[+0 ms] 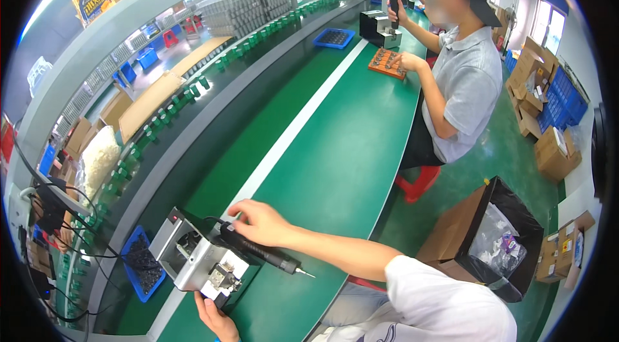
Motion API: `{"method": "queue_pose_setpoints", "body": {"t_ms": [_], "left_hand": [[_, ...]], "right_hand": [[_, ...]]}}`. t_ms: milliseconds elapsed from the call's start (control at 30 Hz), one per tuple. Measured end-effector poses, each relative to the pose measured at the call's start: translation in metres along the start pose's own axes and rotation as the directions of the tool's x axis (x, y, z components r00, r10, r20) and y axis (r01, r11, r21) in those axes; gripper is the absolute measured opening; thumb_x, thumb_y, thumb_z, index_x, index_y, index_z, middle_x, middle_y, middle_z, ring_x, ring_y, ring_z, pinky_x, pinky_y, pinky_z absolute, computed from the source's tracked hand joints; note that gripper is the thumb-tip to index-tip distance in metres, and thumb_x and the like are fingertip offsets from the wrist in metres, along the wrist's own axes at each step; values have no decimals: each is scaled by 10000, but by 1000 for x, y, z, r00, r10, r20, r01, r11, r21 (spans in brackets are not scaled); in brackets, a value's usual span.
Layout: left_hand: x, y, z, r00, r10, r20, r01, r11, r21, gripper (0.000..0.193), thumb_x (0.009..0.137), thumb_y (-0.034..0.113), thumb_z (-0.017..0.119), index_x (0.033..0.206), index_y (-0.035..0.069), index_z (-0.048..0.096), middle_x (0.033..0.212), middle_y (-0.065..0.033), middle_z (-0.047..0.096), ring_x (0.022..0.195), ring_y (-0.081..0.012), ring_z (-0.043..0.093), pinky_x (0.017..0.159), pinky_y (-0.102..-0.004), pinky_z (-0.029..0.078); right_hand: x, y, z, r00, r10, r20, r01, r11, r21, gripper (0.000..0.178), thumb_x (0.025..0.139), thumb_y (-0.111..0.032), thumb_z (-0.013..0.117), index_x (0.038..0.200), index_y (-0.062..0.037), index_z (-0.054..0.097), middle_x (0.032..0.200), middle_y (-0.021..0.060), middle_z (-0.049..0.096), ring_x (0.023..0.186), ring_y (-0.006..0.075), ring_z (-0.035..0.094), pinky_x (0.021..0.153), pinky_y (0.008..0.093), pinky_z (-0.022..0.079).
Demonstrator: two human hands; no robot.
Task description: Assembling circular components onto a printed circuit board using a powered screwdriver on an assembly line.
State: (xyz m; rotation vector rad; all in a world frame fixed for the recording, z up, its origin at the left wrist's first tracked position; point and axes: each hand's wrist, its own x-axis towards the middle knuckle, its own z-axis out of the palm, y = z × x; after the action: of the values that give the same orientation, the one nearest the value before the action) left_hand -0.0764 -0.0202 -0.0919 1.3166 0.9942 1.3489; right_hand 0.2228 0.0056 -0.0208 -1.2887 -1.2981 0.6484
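Observation:
A screw feeder [205, 264] with a silver-grey housing and an opened cover stands on the green bench at lower left. In front of it, a black electric screwdriver [263, 253] slants down to the right, its thin bit pointing away from the feeder. My right hand [259, 223] is closed over the rear end of that screwdriver, fingers bent; part of the grip is hidden. Down at the feeder's near corner, my left hand [218, 324] touches the housing beside a small black block, fingers stretched out and slightly apart. The lower palm is cut off by the picture's edge.
Beside the feeder, a blue tray [142, 263] holds many small dark parts. Green cups [171, 110] line the conveyor beyond. At upper right a co-worker [461, 78] holds a screwdriver over an orange fixture [385, 65]. A black-lined carton [493, 239] stands on the floor at right.

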Motion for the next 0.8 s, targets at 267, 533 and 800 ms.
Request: {"method": "queue_pose_setpoints", "body": {"t_ms": [267,533,800], "left_hand": [[-10,32,0,1000,18,9,-20,968,252,564,1043,261,499,1425,-149,431,1405,-265,530,1273,-345,533,1094,-381,398],[-1,-7,-23,998,-41,-46,40,999,-23,631,1037,294,506,1468,-147,373,1385,-216,541,1237,-249,563,1065,-335,421],[-13,19,-13,986,-88,-144,105,988,114,619,1045,298,477,1452,-159,383,1367,-218,541,1201,-244,541,1046,-318,399]], "right_hand": [[-244,-49,-91,938,-332,98,342,933,-114,195,816,20,629,997,-26,687,818,78,693,626,228,632,553,319,516],[-291,22,-32,866,140,479,214,763,-610,473,984,-391,539,1335,-78,573,1332,209,581,1266,368,502,1092,505,389],[-265,29,7,749,181,637,174,874,-453,512,983,-442,509,1308,-61,614,1264,241,622,1162,412,591,1003,516,462]]}}
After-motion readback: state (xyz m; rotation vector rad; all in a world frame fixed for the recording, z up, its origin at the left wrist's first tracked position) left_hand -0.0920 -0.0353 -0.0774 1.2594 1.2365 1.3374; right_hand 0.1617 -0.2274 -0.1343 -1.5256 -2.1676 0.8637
